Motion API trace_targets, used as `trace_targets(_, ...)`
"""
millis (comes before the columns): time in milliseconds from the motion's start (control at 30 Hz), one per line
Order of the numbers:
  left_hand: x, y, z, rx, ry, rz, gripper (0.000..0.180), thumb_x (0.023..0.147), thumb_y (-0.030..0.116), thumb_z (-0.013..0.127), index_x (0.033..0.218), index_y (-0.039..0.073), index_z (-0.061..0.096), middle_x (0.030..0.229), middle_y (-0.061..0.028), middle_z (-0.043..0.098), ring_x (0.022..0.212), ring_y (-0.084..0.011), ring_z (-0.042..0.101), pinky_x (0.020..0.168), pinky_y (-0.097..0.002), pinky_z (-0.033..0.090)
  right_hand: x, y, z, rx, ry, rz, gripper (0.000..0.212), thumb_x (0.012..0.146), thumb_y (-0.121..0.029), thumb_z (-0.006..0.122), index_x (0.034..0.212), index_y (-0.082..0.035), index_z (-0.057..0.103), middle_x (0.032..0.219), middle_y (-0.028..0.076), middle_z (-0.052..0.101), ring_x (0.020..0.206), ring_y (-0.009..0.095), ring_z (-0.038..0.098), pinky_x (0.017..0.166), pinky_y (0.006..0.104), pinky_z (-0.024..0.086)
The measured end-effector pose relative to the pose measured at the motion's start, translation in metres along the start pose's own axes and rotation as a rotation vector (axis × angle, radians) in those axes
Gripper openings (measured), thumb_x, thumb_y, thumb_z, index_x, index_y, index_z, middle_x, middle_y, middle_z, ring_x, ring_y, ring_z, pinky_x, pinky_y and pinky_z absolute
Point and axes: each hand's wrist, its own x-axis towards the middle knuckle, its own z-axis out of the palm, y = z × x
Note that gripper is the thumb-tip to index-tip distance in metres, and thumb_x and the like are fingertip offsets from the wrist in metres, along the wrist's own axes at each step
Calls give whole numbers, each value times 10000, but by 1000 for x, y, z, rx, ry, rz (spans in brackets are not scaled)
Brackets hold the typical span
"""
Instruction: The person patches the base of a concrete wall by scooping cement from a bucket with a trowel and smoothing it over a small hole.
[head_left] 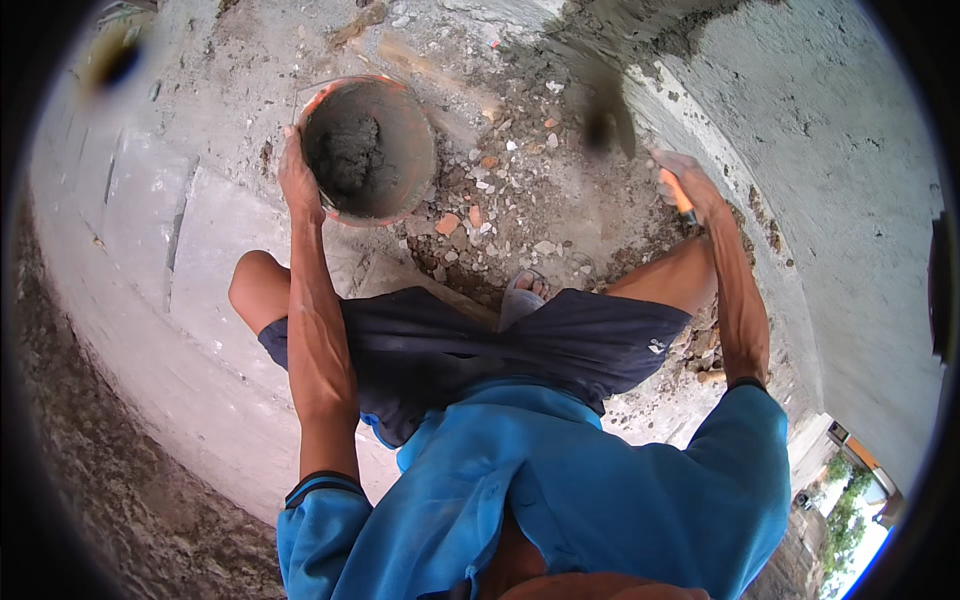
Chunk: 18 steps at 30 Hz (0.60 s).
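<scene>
An orange bucket (418, 200) with wet grey mortar (350, 155) in it stands on the ground ahead and to the left. My left hand (298, 178) grips its left rim. On the right, my right hand (692, 185) is closed around the orange handle of a trowel (680, 195). A grey blade shape just beyond that hand, close to the foot of the wall, seems to be the trowel's, partly covered by a dark blurred spot.
A rough grey wall (830, 170) rises on the right, with wet mortar (650, 25) at its far end. Broken rubble (490, 185) litters the ground between bucket and wall. Pale concrete slabs (215, 240) lie to the left. My sandalled foot (525, 292) rests among the debris.
</scene>
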Motion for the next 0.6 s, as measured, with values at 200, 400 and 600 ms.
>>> trace_targets(200, -3, 14, 15, -46, -55, -61, 633, 1116, 519, 441, 1387, -21, 629, 1322, -100, 672, 1180, -187, 628, 1064, -341, 472, -47, 1, -17, -272, 125, -4, 396, 1036, -421, 649, 1023, -27, 683, 715, 30, 637, 505, 99, 553, 468, 268, 481)
trace_targets(400, -4, 16, 27, 58, 10, 50, 637, 1116, 516, 443, 1393, -24, 639, 1325, -110, 675, 1176, -188, 633, 1056, -342, 481, 50, 29, 5, -1221, 436, -323, 414, 1008, -388, 553, 1093, 4, 655, 1034, 285, 709, 971, 470, 698, 867, 578, 549)
trace_targets(600, -3, 11, 21, 10, 9, 21, 640, 1113, 502, 464, 1401, -46, 627, 1346, -115, 667, 1206, -195, 620, 1064, -346, 475, 36, 14, 6, -1380, 540, -75, 385, 1013, -347, 552, 1160, -11, 669, 1151, 312, 704, 1066, 501, 692, 925, 592, 542)
